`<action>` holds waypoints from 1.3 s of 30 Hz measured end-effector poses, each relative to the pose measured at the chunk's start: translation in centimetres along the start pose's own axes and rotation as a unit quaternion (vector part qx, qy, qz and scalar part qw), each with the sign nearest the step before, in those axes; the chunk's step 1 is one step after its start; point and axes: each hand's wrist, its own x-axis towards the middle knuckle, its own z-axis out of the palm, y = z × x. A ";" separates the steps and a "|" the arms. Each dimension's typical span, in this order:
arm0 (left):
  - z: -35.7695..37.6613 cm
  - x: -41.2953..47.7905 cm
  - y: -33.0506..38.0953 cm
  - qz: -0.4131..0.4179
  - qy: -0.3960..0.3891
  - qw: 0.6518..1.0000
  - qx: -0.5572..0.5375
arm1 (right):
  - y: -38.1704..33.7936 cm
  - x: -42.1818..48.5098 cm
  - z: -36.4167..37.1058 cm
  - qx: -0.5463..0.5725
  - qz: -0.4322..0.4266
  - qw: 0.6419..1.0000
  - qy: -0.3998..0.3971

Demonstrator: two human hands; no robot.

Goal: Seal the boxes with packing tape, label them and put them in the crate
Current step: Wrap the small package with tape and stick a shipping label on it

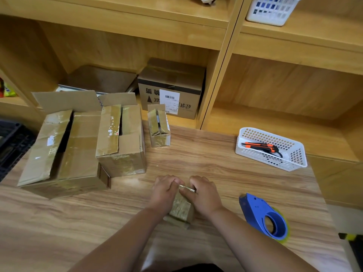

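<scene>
Two hands: the left hand (166,190) and the right hand (204,195) sit close together at the near middle of the counter (196,163), both on one small box (181,210)
Left fingers: curled over the top of the small box, holding it
Right fingers: curled over the far top edge of the small box, with the thumb lying across its top
Small box: brown with shiny tape on it, standing on the counter between the two hands
Tape holder (264,216): blue, lying on the counter to the right of the right arm, not touched
Big box (64,152): far left on the counter, top flaps open
Middle box (121,140): just right of the big box, top partly open
Little box (159,126): right of the middle box, with a gap along its top
Crate (11,142): black, past the left edge of the counter
Basket (265,159): white, far right on the counter, with an orange and black cutter (261,147) inside
Shelf box (170,91): on the shelf behind the counter, with a white label on its front
</scene>
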 end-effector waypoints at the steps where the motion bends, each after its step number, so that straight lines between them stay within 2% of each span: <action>1: -0.1 0.0 0.1 -0.005 -0.006 1.000 0.000 | -0.1 0.1 0.0 0.002 0.004 1.000 0.005; 8: 0.0 -0.2 0.0 -0.013 -0.021 1.000 0.015 | -1.1 0.3 -0.3 -0.020 0.084 0.996 0.014; 15: -0.3 -0.6 0.5 -0.003 -0.026 0.999 0.026 | -0.3 -0.1 0.2 0.071 0.064 0.995 0.007; 21: -0.9 -0.7 1.8 -0.025 -0.028 0.999 0.018 | 0.6 -1.9 0.1 0.173 0.125 0.976 0.036; 23: -0.9 -0.9 1.9 -0.026 -0.032 0.999 0.025 | 0.2 -2.1 -0.1 0.144 0.137 0.980 0.023; 27: -1.2 -0.9 2.2 -0.032 -0.025 0.999 0.029 | -1.1 -1.8 -0.5 -0.024 0.112 0.992 0.051; 29: -1.2 -1.1 2.4 -0.040 -0.024 0.998 0.032 | -1.4 -2.1 -0.4 -0.046 0.125 0.989 0.063; 32: -1.1 -2.1 2.8 -0.056 -0.004 0.998 0.042 | -1.5 -3.1 0.1 0.019 0.178 0.982 0.067; 35: -1.5 -3.2 3.0 -0.114 0.046 0.989 0.077 | -1.7 -3.8 0.7 0.100 0.209 0.972 0.040; 37: -1.7 -4.1 3.2 -0.140 0.049 0.982 0.117 | -1.9 -4.2 1.1 0.118 0.214 0.970 0.022; 39: -1.8 -4.9 3.5 -0.130 0.046 0.983 0.122 | -2.5 -4.6 1.1 0.132 0.197 0.971 0.034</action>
